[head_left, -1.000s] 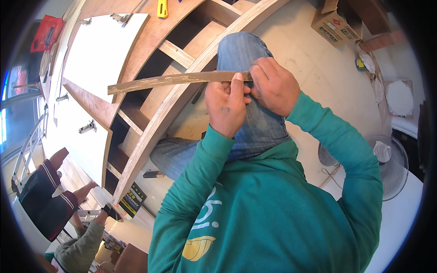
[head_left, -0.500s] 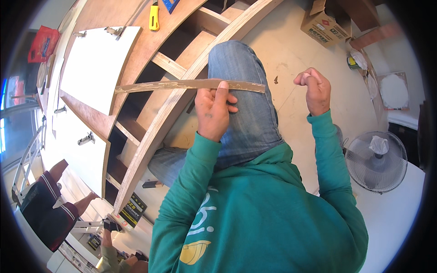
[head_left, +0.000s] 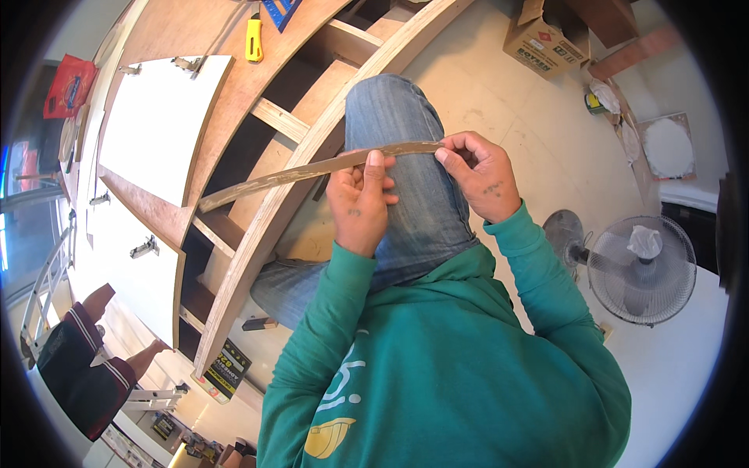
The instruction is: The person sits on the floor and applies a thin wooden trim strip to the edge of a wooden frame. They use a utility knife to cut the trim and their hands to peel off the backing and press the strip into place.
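Observation:
A long thin brown strip (head_left: 269,181) with pale, ragged streaks along it stretches across my raised knee and over the curved wooden frame (head_left: 304,156). My left hand (head_left: 359,199) grips it over the thigh, thumb on top and fingers beneath. At the strip's right end, my right hand (head_left: 481,173) pinches the tip between thumb and fingers. The strip's far left end reaches near the corner of a white panel (head_left: 165,117), which carries metal hinges along its upper edge.
A yellow utility knife (head_left: 253,40) and a blue square (head_left: 281,11) lie on the plywood top. A second white hinged panel (head_left: 136,269) is nearer. Right of me are a cardboard box (head_left: 546,43) and a fan (head_left: 641,269). At lower left, another person's legs (head_left: 82,366) show.
My right hand has come left from the air and taken hold of the strip's right end. The strip now bows slightly, its left end lower. My left hand keeps its hold.

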A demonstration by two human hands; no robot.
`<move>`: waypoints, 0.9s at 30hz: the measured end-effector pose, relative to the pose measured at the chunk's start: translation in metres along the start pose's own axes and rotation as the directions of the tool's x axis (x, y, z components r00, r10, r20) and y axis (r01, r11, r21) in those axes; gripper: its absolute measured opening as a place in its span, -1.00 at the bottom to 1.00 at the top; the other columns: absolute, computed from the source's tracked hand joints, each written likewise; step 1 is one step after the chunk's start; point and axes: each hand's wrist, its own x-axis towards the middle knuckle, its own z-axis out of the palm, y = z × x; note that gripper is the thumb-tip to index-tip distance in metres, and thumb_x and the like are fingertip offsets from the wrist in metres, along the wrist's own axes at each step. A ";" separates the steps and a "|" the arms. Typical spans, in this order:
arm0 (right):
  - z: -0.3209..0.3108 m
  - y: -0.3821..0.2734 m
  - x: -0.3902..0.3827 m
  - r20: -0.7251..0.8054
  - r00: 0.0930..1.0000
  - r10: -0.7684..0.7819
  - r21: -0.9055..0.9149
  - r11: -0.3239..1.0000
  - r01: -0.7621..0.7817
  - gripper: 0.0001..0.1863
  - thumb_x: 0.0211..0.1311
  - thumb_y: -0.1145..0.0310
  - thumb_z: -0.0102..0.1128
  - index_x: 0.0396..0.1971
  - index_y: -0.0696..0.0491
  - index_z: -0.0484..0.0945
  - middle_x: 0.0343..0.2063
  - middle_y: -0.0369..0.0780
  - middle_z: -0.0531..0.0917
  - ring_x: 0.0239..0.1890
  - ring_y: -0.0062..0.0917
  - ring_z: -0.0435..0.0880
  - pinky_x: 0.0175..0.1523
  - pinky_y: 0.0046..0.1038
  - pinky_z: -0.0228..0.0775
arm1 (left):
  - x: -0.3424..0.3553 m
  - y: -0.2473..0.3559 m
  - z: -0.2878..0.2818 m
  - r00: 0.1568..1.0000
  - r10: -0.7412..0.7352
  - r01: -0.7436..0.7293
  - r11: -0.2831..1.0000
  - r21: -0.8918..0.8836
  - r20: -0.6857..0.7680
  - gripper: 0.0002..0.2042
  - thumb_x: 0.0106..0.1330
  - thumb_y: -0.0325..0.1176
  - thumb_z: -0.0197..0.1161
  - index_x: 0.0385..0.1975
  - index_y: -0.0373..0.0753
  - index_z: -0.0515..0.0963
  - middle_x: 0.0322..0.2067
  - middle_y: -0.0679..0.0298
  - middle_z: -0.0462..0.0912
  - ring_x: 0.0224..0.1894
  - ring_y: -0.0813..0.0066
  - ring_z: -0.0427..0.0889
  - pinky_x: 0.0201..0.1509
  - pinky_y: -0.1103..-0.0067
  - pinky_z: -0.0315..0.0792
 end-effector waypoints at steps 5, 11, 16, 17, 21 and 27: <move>-0.017 -0.022 0.013 0.163 0.987 0.007 0.020 1.000 -0.010 -0.80 0.61 0.40 0.25 -0.05 0.24 0.72 -0.24 -0.22 0.82 -0.18 -0.60 0.73 0.01 -0.47 0.60 | -0.049 0.083 -0.013 0.896 -0.322 0.074 0.787 0.613 0.306 -0.73 0.62 -0.20 0.35 -0.11 -0.34 0.67 -0.27 0.12 0.76 -0.37 0.55 0.66 -0.38 0.56 0.45; -0.003 -0.075 0.026 0.349 0.924 -0.154 0.072 0.988 0.138 -0.77 0.63 0.39 0.21 -0.01 0.24 0.72 -0.23 -0.20 0.85 -0.14 -0.57 0.78 0.07 -0.47 0.65 | -0.001 0.082 -0.020 0.739 0.449 -0.665 0.364 0.652 0.503 -0.79 0.60 -0.29 0.29 -0.06 -0.33 0.66 -0.52 0.16 0.68 -0.59 0.28 0.60 -0.44 0.46 0.45; 0.021 -0.085 0.030 0.206 0.975 -0.088 0.317 0.948 0.019 -0.75 0.60 0.38 0.24 -0.01 0.26 0.75 -0.22 -0.18 0.84 -0.20 -0.60 0.79 -0.01 -0.50 0.68 | -0.012 0.098 -0.017 0.929 -0.165 0.032 0.928 0.372 0.332 -0.65 0.75 -0.11 0.05 -0.15 -0.25 0.62 -0.63 0.30 0.58 -0.67 0.60 0.46 -0.56 0.64 0.32; 0.025 -0.083 0.027 0.198 0.979 -0.056 0.347 0.938 -0.016 -0.75 0.58 0.39 0.27 -0.01 0.27 0.75 -0.23 -0.18 0.84 -0.22 -0.61 0.79 -0.03 -0.51 0.68 | -0.011 0.100 -0.020 0.914 -0.209 0.101 0.948 0.303 0.348 -0.64 0.74 -0.10 0.05 -0.17 -0.26 0.61 -0.62 0.30 0.58 -0.66 0.59 0.47 -0.55 0.63 0.33; 0.041 -0.093 0.020 0.180 0.982 -0.058 0.353 0.935 -0.009 -0.75 0.49 0.41 0.36 -0.04 0.32 0.74 -0.27 -0.18 0.83 -0.28 -0.63 0.78 -0.10 -0.55 0.66 | -0.009 0.096 -0.034 0.885 -0.276 0.236 0.960 0.152 0.375 -0.62 0.72 -0.06 0.04 -0.19 -0.26 0.59 -0.60 0.26 0.59 -0.64 0.59 0.49 -0.55 0.63 0.34; 0.047 -0.101 0.020 0.273 0.960 0.068 0.279 0.949 -0.146 -0.77 0.46 0.45 0.36 -0.03 0.28 0.74 -0.27 -0.24 0.79 -0.24 -0.65 0.72 -0.08 -0.55 0.61 | -0.016 0.091 -0.032 0.929 -0.210 0.139 0.961 0.238 0.304 -0.66 0.74 -0.15 0.03 -0.19 -0.26 0.59 -0.58 0.29 0.59 -0.62 0.57 0.50 -0.50 0.59 0.37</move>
